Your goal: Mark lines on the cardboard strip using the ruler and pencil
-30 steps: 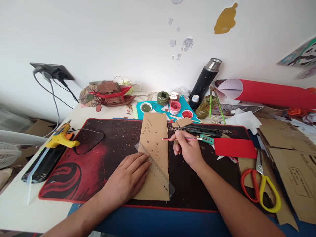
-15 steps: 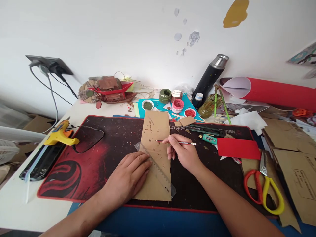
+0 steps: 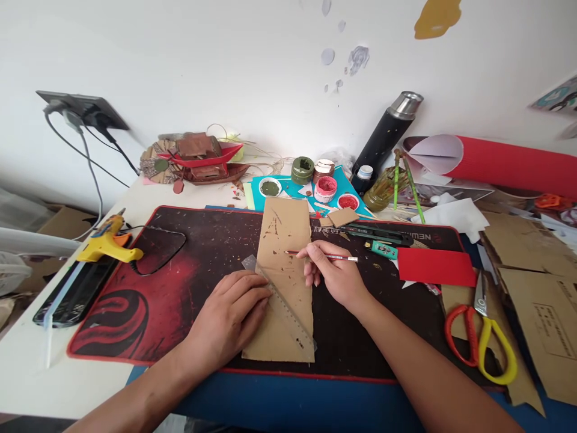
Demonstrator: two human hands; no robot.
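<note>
My left hand (image 3: 234, 310) lies palm down with its fingers flat over the clear ruler (image 3: 288, 313), pressing it on a strip of brown cardboard (image 3: 283, 225). The ruler slants across the cardboard, its lower end just past the right edge. Between thumb and fingers of my right hand (image 3: 331, 267) is a red pencil (image 3: 340, 258). Its tip points left, over or on the middle of the cardboard; contact cannot be made out. Dark marks and small torn spots show on the cardboard.
A yellow glue gun (image 3: 106, 240) rests at left, its cord looping over the dark mat (image 3: 180, 282). Scissors (image 3: 481, 334), red paper (image 3: 435, 267) and a utility knife (image 3: 378, 234) lie at right. Paint pots (image 3: 325, 190), a thermos (image 3: 383, 135) and a model boat (image 3: 207, 162) stand behind.
The ruler has shifted slightly left on the cardboard, with my left hand. My right hand keeps its grip on the pencil, almost still. The whole view has moved slightly.
</note>
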